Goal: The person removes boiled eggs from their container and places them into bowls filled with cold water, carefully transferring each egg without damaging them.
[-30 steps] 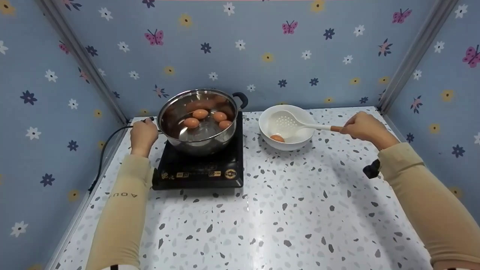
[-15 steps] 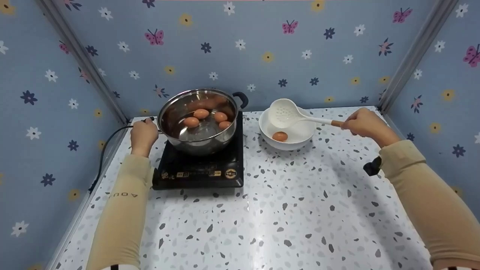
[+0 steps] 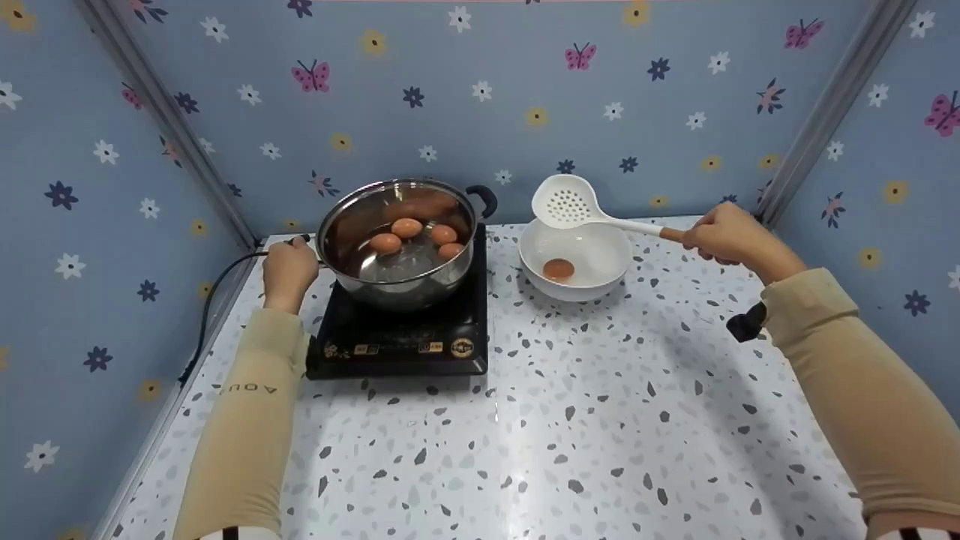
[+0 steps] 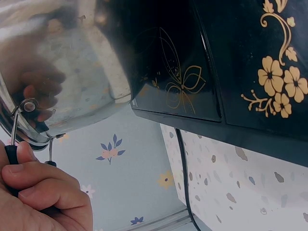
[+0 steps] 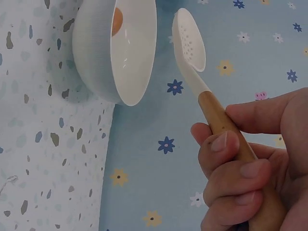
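Holding a white slotted spoon (image 3: 592, 215) by its wooden handle (image 5: 216, 113), the person's right hand (image 3: 726, 236) has its fingers curled snugly round the grip. I see the spoon's perforated head raised over the back rim of a white bowl (image 3: 611, 259), clear of touching it. One brown egg (image 3: 559, 269) lies inside the bowl, toward its near left. Further left, a stainless steel pot (image 3: 405, 294) with four brown eggs (image 3: 385, 244) inside sits on a black induction cooker (image 3: 397, 364). Through the left wrist camera, I find the left hand (image 3: 290, 271) with fingers curled round the pot's side handle (image 4: 11, 155). Cooker and bowl stand on a speckled white tabletop (image 3: 570, 450), before a blue flowered wall (image 3: 480, 135).
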Demonstrator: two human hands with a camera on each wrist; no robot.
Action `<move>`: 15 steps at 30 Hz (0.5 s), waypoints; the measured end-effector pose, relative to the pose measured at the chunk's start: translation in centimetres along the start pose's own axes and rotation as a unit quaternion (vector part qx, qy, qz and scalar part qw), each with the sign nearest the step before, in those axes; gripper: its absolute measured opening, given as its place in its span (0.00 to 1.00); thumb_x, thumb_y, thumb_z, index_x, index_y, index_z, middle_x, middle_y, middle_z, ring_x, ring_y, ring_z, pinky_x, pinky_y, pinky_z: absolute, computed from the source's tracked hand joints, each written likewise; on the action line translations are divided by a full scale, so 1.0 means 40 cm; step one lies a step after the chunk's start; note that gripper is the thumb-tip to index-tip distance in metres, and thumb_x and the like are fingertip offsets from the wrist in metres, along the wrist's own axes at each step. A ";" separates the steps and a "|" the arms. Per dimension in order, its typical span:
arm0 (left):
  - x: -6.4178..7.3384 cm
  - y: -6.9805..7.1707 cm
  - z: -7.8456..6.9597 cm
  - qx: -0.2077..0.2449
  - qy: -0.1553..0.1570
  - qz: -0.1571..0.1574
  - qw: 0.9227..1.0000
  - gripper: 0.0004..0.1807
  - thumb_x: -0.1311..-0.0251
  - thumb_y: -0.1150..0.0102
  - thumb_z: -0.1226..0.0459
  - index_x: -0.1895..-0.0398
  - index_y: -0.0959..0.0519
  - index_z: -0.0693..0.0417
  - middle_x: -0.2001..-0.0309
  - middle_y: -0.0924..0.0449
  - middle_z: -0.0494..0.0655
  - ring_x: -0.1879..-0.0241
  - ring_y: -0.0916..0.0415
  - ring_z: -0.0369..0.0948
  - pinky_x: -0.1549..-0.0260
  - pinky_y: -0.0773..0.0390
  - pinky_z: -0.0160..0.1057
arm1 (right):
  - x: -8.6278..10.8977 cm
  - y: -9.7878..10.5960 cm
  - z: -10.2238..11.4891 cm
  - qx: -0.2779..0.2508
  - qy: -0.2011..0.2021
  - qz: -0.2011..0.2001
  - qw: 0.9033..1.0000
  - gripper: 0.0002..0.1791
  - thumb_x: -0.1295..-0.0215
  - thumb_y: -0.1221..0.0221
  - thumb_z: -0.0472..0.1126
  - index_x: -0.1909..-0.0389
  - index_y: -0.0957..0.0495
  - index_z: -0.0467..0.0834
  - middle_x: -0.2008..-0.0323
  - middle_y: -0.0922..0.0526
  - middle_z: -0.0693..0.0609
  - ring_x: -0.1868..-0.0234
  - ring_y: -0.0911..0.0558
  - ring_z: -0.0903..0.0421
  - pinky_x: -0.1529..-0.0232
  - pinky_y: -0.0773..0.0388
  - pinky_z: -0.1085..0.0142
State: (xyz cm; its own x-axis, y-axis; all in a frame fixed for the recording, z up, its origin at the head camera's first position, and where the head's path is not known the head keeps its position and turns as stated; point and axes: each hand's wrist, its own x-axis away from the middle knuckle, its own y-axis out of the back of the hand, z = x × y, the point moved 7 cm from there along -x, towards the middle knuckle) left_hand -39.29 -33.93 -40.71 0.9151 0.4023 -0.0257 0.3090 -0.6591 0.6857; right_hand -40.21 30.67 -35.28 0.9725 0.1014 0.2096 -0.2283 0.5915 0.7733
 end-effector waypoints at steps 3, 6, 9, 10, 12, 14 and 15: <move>0.002 0.002 -0.001 -0.003 -0.002 -0.002 1.000 0.26 0.13 0.75 0.57 0.71 0.31 0.52 0.64 0.27 0.62 0.62 0.26 0.58 0.55 0.26 0.56 | 0.002 0.009 0.016 -0.008 0.000 0.000 1.000 0.22 0.22 0.41 0.45 0.44 0.15 0.29 0.79 0.24 0.54 0.82 0.36 0.60 0.78 0.35 0.62; 0.003 0.002 0.000 -0.003 0.001 -0.001 1.000 0.26 0.13 0.75 0.57 0.69 0.30 0.55 0.59 0.25 0.68 0.57 0.24 0.63 0.52 0.26 0.59 | 0.003 0.018 0.033 -0.017 0.000 0.000 1.000 0.23 0.21 0.41 0.45 0.43 0.16 0.28 0.79 0.24 0.55 0.82 0.36 0.61 0.78 0.35 0.63; 0.003 0.000 0.001 -0.001 0.006 0.001 1.000 0.29 0.13 0.76 0.56 0.59 0.24 0.65 0.51 0.22 0.76 0.50 0.22 0.68 0.47 0.25 0.62 | 0.003 0.026 0.051 -0.020 -0.006 0.002 1.000 0.23 0.21 0.41 0.46 0.43 0.16 0.29 0.79 0.24 0.55 0.82 0.35 0.61 0.78 0.35 0.64; 0.004 0.000 0.001 -0.001 0.007 0.003 1.000 0.31 0.13 0.76 0.56 0.54 0.23 0.69 0.48 0.22 0.78 0.48 0.22 0.69 0.46 0.25 0.63 | 0.003 0.028 0.058 -0.020 -0.007 0.002 1.000 0.23 0.21 0.41 0.46 0.43 0.16 0.29 0.79 0.24 0.55 0.82 0.35 0.61 0.78 0.35 0.64; 0.004 -0.001 0.001 0.001 0.009 0.005 1.000 0.33 0.13 0.76 0.55 0.46 0.23 0.74 0.45 0.22 0.80 0.46 0.22 0.70 0.44 0.25 0.64 | 0.003 0.032 0.072 -0.018 -0.010 0.002 1.000 0.23 0.21 0.41 0.47 0.43 0.16 0.30 0.79 0.24 0.55 0.81 0.35 0.61 0.78 0.35 0.64; 0.003 0.000 0.002 0.000 0.009 0.004 1.000 0.33 0.13 0.76 0.55 0.47 0.23 0.74 0.47 0.22 0.79 0.47 0.22 0.70 0.44 0.25 0.64 | 0.002 0.035 0.086 -0.018 -0.010 0.002 1.000 0.23 0.21 0.41 0.47 0.42 0.16 0.30 0.78 0.24 0.55 0.81 0.34 0.61 0.77 0.34 0.65; 0.004 0.000 0.002 0.001 0.010 0.004 1.000 0.32 0.13 0.76 0.55 0.50 0.23 0.71 0.48 0.22 0.77 0.48 0.22 0.69 0.45 0.25 0.63 | 0.002 0.037 0.094 -0.017 -0.009 0.001 1.000 0.23 0.21 0.41 0.47 0.42 0.16 0.30 0.77 0.24 0.55 0.81 0.34 0.61 0.77 0.34 0.65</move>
State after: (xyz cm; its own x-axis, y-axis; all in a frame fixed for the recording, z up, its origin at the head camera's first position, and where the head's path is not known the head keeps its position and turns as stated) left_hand -39.13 -33.92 -40.77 0.9125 0.4090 -0.0056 0.3017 -0.6638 0.6844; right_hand -40.65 28.54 -31.88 0.9710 0.0892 0.2219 -0.2287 0.6182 0.7520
